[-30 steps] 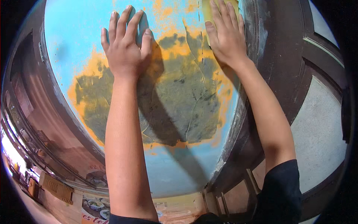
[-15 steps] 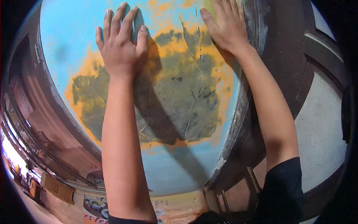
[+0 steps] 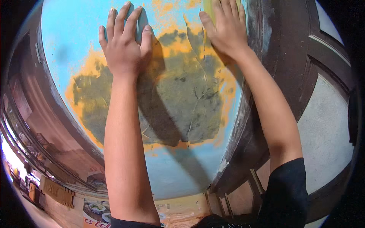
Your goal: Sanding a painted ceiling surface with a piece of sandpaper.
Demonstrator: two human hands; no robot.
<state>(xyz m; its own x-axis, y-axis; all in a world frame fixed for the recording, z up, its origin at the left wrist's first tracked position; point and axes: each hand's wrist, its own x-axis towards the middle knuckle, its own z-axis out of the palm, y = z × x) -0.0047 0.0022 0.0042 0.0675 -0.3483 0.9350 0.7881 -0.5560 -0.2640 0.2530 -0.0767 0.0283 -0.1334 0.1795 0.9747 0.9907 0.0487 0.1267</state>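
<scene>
A light blue painted wall panel [image 3: 178,171] stands before me, with a grey-green bare patch [image 3: 182,95] edged in orange and crossed by thin cracks. My left hand [image 3: 127,47] lies against its upper part, fingers spread, holding nothing. To the right, my right hand [image 3: 228,32] is flat with its fingers stretched upward. Beneath and beside that hand shows an olive-yellow flat piece [image 3: 208,8]; whether it is a loose sheet or part of the surface, I cannot tell. The right fingertips are near the picture's upper edge.
Dark wooden framing [image 3: 283,64] with pale panels [image 3: 327,133] borders the wall on the right. A dark frame edge [image 3: 57,97] runs down the left. Low down are a printed banner [image 3: 95,209] with food pictures and a brown slatted object [image 3: 57,192].
My right hand has shifted slightly left along the wall, its forearm moving with it. My left hand stays in nearly the same place.
</scene>
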